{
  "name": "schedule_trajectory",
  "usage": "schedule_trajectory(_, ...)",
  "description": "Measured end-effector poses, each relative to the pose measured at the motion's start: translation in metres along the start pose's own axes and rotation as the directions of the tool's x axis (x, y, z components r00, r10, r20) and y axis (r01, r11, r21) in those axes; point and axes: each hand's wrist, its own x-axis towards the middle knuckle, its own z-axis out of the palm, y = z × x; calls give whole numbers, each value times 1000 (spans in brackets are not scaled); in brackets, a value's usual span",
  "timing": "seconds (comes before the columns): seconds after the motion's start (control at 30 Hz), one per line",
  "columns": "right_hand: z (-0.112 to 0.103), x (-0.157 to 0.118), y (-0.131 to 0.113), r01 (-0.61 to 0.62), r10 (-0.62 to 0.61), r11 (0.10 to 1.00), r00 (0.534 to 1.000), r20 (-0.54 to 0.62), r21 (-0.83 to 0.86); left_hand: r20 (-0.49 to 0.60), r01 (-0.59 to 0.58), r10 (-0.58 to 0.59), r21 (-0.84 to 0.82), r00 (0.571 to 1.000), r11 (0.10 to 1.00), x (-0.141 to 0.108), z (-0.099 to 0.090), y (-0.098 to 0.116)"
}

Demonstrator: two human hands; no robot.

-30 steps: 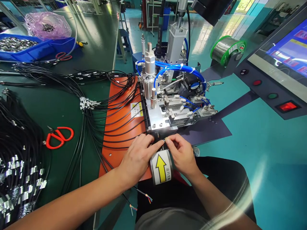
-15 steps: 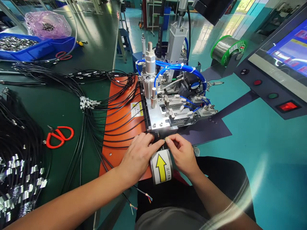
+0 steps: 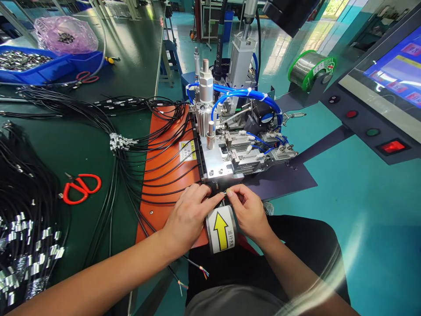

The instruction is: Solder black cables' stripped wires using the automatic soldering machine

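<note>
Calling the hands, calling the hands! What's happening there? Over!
Left hand and right hand: fingertips close together by white-labelled metal cylinder.
Thin black cables: across orange flat board, up to silver metal machine.
View between fingertips: mostly blocked.

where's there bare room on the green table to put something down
Green table: a bare stretch between the blue bins and its right edge, and a smaller patch beyond the nearer red scissors, short of the black cables. Crowded: the near left, under the cable pile, and the orange board, crossed by cables running to the machine beside the left hand.
</note>
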Motion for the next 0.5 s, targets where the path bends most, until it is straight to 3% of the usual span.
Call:
schedule_trajectory(0.3,5,-3,-1,88,-92,994,994,-65,-67,72,8,-11,37,997,999,2,-3,1)
schedule_trajectory(0.5,4,-1,2,22,-23,1000,999,-38,-20,95,15,-22,75,995,997,4,-6,4)
